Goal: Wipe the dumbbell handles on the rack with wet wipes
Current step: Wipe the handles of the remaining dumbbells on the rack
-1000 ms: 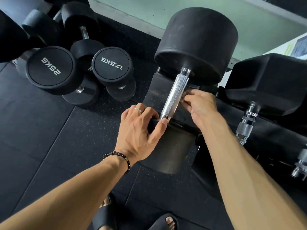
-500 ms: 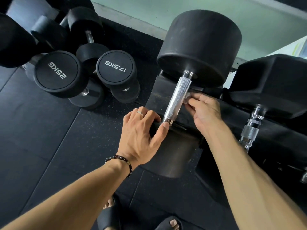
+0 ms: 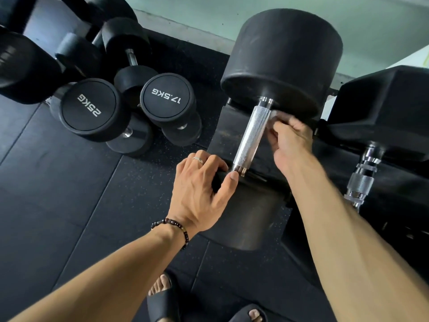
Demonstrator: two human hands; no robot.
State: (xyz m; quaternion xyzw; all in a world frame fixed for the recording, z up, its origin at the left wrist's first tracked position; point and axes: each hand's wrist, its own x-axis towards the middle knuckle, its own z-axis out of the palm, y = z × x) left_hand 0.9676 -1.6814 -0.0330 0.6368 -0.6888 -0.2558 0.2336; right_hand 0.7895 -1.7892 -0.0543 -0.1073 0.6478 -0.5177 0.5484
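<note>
The left hand (image 3: 199, 182) grips the near weight head (image 3: 246, 217) at six o'clock, probably steadying it, while the right hand (image 3: 290, 140) pinches a wet wipe (image 3: 275, 115) against the racked dumbbell's handle (image 3: 251, 138), toward its twelve o'clock end.

Black speckled rubber floor tiles (image 3: 69, 205) cover the ground, with thin seams between them. A pale green wall (image 3: 209, 12) rises behind, meeting the floor along a light baseboard (image 3: 185, 26).

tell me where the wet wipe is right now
In the head view the wet wipe is right of centre, pinched in the right hand against the right side of the big dumbbell's steel handle.
</note>
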